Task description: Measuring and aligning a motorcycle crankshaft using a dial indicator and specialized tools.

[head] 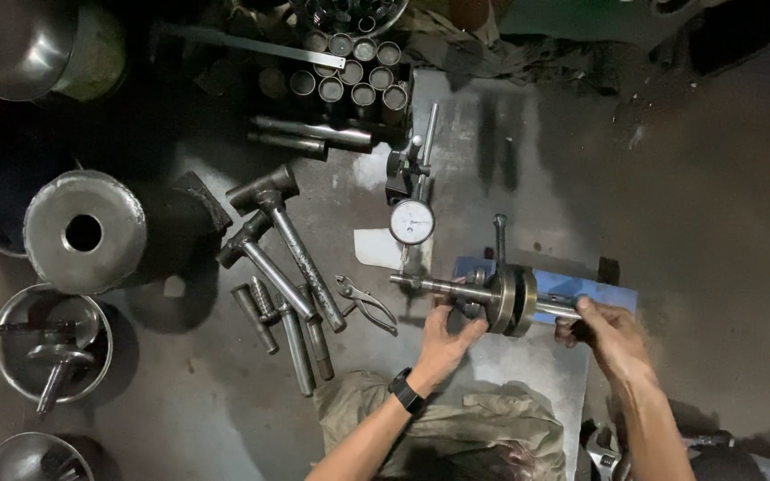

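**Spinning a crankshaft on the truing stand, dial gauge parked beside it**

Looking straight down from the head camera, it's a greasy workshop floor setup. Both hands are on a crankshaft assembly (pixel 503 298) that lies horizontally across a blue stand (pixel 599 292), with the connecting rod (pixel 498 233) sticking up away from the person. The left hand (pixel 446 337), with a black wristwatch (pixel 405 392) on it, is cupped under the left crank web, fingers curled against it; it looks more like a steadying touch than a full wrap. The right hand (pixel 606 330) is closed around the right end of the shaft, thumb laid on top along it. So both grips are snug on the crank, one at each side of the webs.

A dial indicator (pixel 412 221) on its post stand sits just behind and left of the crank. I can't tell if its tip touches the left shaft stub.

My read: this is the runout-checking stage. I'd say the next move calls for a slow, even rotation with the shaft seated on its supports, and eyes on the needle.

Off to the left lie two hammers (pixel 269 236), some punches (pixel 291 334) and pliers (pixel 365 303). Farther out sit a big steel cylinder (pixel 85 232), a bowl (pixel 51 343) with parts in it, and a cluster of sleeves (pixel 354 76) at the top.
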